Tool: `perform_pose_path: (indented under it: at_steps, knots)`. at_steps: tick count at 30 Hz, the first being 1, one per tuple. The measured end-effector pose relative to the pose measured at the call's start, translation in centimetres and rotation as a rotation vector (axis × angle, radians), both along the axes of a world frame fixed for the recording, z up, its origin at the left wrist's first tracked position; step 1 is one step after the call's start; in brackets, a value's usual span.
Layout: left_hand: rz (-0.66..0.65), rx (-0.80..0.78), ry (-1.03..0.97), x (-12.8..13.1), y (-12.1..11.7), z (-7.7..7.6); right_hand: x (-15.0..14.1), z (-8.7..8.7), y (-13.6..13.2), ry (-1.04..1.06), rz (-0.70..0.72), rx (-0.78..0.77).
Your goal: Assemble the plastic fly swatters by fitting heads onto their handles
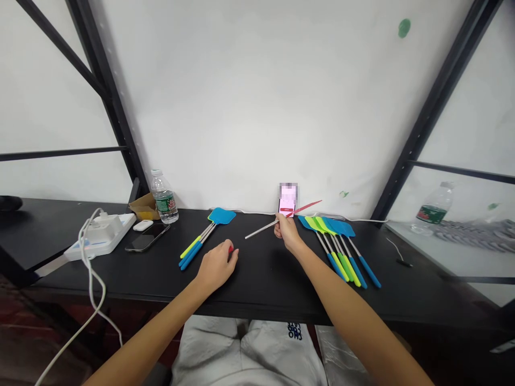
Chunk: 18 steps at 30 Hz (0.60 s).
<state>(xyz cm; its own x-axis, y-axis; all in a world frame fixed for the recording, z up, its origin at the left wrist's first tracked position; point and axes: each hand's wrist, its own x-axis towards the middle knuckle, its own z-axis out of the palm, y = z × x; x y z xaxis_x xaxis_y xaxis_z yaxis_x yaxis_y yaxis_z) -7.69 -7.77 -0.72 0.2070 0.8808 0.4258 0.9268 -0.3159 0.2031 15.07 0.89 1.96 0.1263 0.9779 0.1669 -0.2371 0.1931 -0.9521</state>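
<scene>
My right hand (286, 231) is closed around a red fly swatter (308, 207) near where its head meets the metal rod. The head is seen almost edge-on, and the bare silver rod (259, 230) slants down to the left. Over the black table, my left hand (219, 266) is closed with a small red piece (230, 249) showing at its fingers; most of that piece is hidden, so its kind is unclear. The rod's end is apart from this hand. Blue and yellow-green fly swatters (221, 215) lie left of centre, and several blue and green fly swatters (345, 229) fan out at right.
A lit phone (287, 198) leans against the white wall. At left are a water bottle (164, 198), a dark phone (148, 238), a white case (142, 225), a cardboard box (144, 206) and a power strip (102, 238) with white cables. Black metal posts flank the table (261, 289).
</scene>
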Motion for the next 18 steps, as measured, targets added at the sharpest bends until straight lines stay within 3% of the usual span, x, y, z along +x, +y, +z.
perform_pose_path:
  at_steps: [4, 11, 15, 18]
  knots:
    - [0.015, 0.075, 0.008, -0.3, 0.4, -0.5, 0.9, -0.4, 0.6, -0.018, -0.054, 0.0]
    - [0.044, 0.156, 0.031, -0.2, 0.3, -0.4, 0.3, -0.9, 0.3, -0.13, -0.022, 0.018]
    - [-0.171, 0.243, -0.075, 0.2, -0.6, 0.3, -0.7, -0.9, -0.6, -0.197, 0.054, 0.014]
    - [-0.351, 0.203, -0.109, 0.4, -1.3, 0.8, -1.7, -1.1, -1.5, -0.245, 0.129, 0.022]
